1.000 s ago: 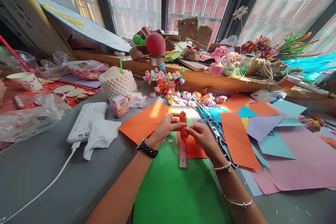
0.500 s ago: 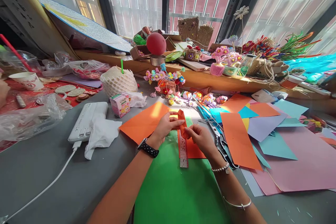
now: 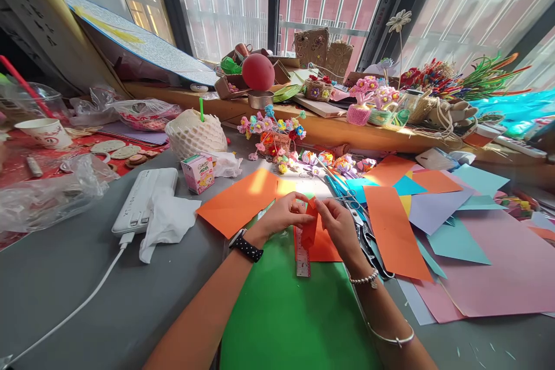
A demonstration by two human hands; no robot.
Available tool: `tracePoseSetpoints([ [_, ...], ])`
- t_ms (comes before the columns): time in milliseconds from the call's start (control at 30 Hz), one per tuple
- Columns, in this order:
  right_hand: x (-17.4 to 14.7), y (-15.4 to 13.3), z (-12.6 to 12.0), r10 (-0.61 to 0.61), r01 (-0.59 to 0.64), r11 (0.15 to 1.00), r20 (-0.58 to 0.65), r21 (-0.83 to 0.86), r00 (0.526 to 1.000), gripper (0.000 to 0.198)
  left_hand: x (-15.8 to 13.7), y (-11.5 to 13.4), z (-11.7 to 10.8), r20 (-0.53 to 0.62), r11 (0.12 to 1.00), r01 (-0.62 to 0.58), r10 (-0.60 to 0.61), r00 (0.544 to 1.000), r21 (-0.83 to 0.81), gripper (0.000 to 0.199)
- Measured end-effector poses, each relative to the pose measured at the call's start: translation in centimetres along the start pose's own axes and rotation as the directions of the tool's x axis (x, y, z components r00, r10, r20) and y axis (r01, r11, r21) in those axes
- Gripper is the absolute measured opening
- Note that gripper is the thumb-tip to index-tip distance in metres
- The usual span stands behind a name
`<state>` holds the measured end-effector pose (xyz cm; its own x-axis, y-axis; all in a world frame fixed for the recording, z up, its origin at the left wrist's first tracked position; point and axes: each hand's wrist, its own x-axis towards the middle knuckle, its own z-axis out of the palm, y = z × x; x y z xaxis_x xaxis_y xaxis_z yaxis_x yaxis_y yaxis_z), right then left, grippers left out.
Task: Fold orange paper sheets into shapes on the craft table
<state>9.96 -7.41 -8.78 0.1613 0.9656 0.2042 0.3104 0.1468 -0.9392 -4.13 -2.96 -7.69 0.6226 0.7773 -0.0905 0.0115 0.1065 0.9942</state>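
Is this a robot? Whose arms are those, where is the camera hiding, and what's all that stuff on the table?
No robot here, just a person using two bare hands. The camera is worn on that person's head, looking forward and down, so you see roughly what they see.

The left hand and right hand pinch a small piece of folded orange paper between their fingers.

Below it, a ruler lies partly on orange paper, above a big green surface. On the right are scissors and overlapping coloured papers. On the left of the grey table are a white device with a cable and a crumpled tissue.
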Motion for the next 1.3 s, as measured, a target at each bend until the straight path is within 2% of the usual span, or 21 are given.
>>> tracePoseSetpoints([
  [167,0.1,0.14,0.22,0.014,-0.015,0.999,0.021,0.034,1.0,0.033,0.13,-0.26,-0.08,-0.001,1.0,-0.005,0.005,1.0,0.019,0.041],
  [600,0.24,0.74,0.32,-0.042,0.042,0.993,0.003,-0.109,0.999,0.038,0.19,-0.22,-0.06,-0.034,1.0,-0.005,0.006,0.999,0.007,0.037],
  [933,0.24,0.54,0.21,0.001,-0.002,1.0,0.055,0.027,0.998,0.031,0.07,-0.07,-0.01,-0.053,1.0,-0.009,0.008,0.999,-0.027,0.039],
  [1300,-0.13,0.31,0.57,0.011,-0.011,1.0,-0.064,0.004,0.998,0.041,-0.01,0.46,-0.09,0.032,1.0,0.019,-0.019,0.999,-0.009,0.041],
])
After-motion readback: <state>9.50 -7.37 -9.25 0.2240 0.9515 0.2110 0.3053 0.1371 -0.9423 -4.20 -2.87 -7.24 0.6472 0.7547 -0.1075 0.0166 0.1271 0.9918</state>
